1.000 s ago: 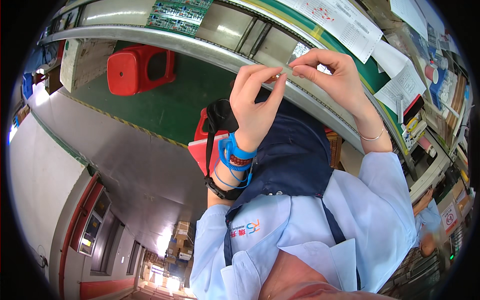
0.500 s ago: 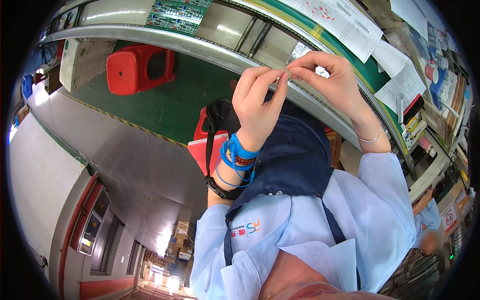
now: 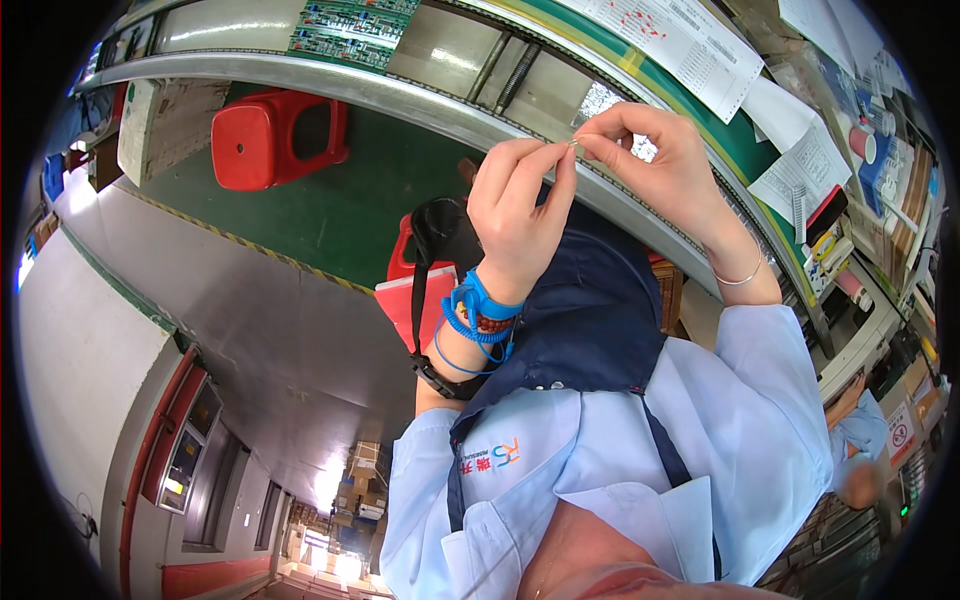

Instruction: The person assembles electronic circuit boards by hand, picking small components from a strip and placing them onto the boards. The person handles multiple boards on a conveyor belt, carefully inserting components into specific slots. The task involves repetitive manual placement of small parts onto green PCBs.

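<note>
My left hand (image 3: 522, 205) is closed in a pinch, thumb against forefinger, over the near rail of the conveyor. Facing it from the right, my right hand (image 3: 655, 165) pinches too, its fingertips almost meeting the left ones. Between the two pinches shows a tiny thin, pale piece (image 3: 574, 142), too small to name. A blue wrist strap (image 3: 482, 298) with a coiled cord circles my left wrist. Under the hands runs the conveyor rail (image 3: 440, 97). Farther left on the conveyor lies a green circuit board panel (image 3: 352, 32) full of components.
Printed sheets (image 3: 690, 50) lie on the green bench beyond the conveyor. At the right are a pink cup (image 3: 862, 146) and yellow-handled scissors (image 3: 824, 248). A red stool (image 3: 245, 148) stands on the floor at the left. Another person (image 3: 858, 435) is at the far right.
Both hands stay nearly in place, fingertips still together, with the small piece at a slightly different angle. The view has shifted very slightly.
</note>
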Demonstrator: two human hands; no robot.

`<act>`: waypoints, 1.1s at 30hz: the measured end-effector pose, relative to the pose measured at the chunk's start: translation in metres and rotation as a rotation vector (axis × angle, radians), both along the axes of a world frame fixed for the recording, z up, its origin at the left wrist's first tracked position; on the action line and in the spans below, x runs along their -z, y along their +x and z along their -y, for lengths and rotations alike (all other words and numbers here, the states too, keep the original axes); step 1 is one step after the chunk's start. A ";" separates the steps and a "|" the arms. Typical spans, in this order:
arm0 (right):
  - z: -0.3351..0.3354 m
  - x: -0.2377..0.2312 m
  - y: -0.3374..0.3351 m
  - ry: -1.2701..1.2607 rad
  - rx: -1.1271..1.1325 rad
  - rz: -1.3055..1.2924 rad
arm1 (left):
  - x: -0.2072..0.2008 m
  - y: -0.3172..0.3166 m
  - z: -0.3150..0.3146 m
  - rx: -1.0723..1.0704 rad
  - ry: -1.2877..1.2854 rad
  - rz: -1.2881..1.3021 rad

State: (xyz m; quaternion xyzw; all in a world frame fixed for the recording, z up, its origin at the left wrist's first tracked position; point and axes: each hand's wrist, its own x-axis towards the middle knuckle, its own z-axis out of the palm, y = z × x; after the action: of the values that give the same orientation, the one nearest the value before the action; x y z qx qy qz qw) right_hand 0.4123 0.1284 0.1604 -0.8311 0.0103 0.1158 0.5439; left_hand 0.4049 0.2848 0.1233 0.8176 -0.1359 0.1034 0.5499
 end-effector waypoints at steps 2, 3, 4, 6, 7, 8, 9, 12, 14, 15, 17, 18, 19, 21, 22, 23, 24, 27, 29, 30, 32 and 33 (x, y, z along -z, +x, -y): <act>-0.001 0.000 0.000 -0.007 -0.001 0.008 | -0.002 0.000 0.000 -0.005 0.005 -0.017; -0.002 -0.001 -0.001 -0.008 -0.001 0.014 | -0.002 -0.001 0.000 -0.008 0.008 -0.024; -0.002 -0.001 -0.001 -0.008 -0.001 0.020 | -0.003 -0.001 0.000 -0.008 0.004 -0.029; -0.002 -0.001 -0.002 -0.014 0.000 0.026 | -0.003 -0.001 0.001 -0.007 -0.004 -0.039; -0.003 -0.001 -0.002 -0.016 0.000 0.029 | -0.003 -0.001 0.001 -0.009 -0.002 -0.040; -0.003 -0.001 -0.002 -0.016 -0.001 0.021 | -0.002 -0.002 0.001 -0.011 -0.001 -0.042; -0.003 -0.001 -0.003 -0.016 -0.001 0.014 | -0.002 -0.002 0.001 -0.012 0.001 -0.043; -0.003 -0.001 -0.002 -0.011 -0.004 -0.007 | -0.001 -0.002 0.000 -0.014 -0.007 -0.043; -0.002 0.000 -0.001 -0.002 0.020 -0.005 | -0.001 -0.001 -0.004 0.023 -0.014 -0.104; 0.002 0.006 0.000 0.004 0.045 0.011 | 0.001 0.002 -0.006 0.039 -0.017 -0.125; 0.017 0.026 0.007 0.003 0.162 0.107 | 0.002 0.005 -0.009 0.025 -0.035 -0.184; 0.031 0.037 0.018 -0.099 0.242 0.135 | 0.001 0.005 -0.011 0.018 -0.044 -0.216; 0.055 0.062 0.026 -0.069 0.337 0.166 | 0.000 0.007 -0.012 0.032 -0.084 -0.252; 0.093 0.092 0.041 -0.207 0.432 0.182 | -0.003 0.007 -0.015 0.052 -0.159 -0.321; 0.109 0.109 0.047 -0.297 0.474 0.172 | -0.006 0.006 -0.016 0.062 -0.207 -0.382; 0.118 0.121 0.051 -0.338 0.475 0.171 | -0.005 0.004 -0.018 0.069 -0.270 -0.411; 0.124 0.131 0.055 -0.381 0.479 0.168 | -0.006 0.003 -0.021 0.078 -0.292 -0.428; 0.131 0.145 0.062 -0.468 0.481 0.154 | -0.006 -0.001 -0.027 0.067 -0.408 -0.493; 0.132 0.150 0.064 -0.484 0.475 0.139 | -0.008 -0.002 -0.032 0.049 -0.485 -0.534; 0.133 0.153 0.065 -0.482 0.468 0.128 | -0.007 -0.003 -0.035 0.040 -0.520 -0.553; 0.136 0.158 0.064 -0.472 0.442 0.108 | -0.008 -0.003 -0.039 0.018 -0.572 -0.579; 0.135 0.158 0.063 -0.477 0.425 0.129 | -0.010 -0.003 -0.041 0.000 -0.589 -0.588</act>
State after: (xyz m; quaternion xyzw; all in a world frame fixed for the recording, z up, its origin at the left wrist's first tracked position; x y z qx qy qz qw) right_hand 0.4749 -0.0063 0.0027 -0.9199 0.1762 -0.0590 0.3454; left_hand 0.4019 0.3257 0.1329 0.6198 0.0622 -0.1000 0.7758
